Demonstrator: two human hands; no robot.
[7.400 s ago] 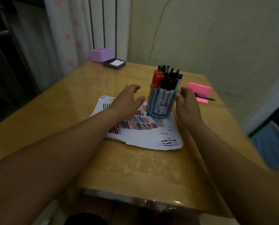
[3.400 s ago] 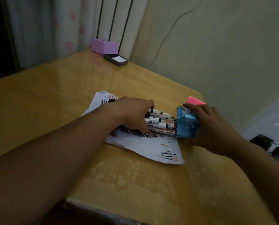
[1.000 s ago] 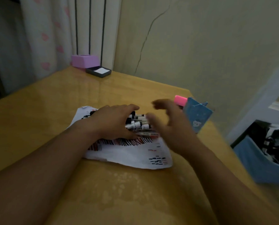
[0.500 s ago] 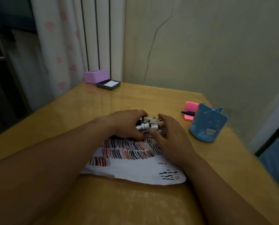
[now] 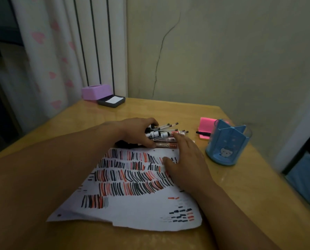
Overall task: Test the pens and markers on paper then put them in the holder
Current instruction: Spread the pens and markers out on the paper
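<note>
A bundle of pens and markers [image 5: 166, 137] lies on the wooden table just beyond the far edge of a white paper [image 5: 132, 188] covered in black and red test strokes. My left hand [image 5: 138, 131] curls over the bundle from the left and grips it. My right hand [image 5: 185, 160] rests on the paper's right side with straight fingers, its fingertips touching the ends of the markers. The blue pen holder [image 5: 226, 143] stands upright and empty to the right, apart from both hands.
A pink sticky-note pad [image 5: 205, 126] with a black pen [image 5: 202, 133] across it lies behind the holder. A purple box [image 5: 95, 92] and a dark ink pad [image 5: 111, 101] sit at the table's far left corner. The wall is close behind. A blue bin [image 5: 305, 179] is past the right edge.
The holder was tipped over, emptied onto the paper and set upright at the right. In the last half second my right hand has stayed at the marker ends; the view shifted slightly.
</note>
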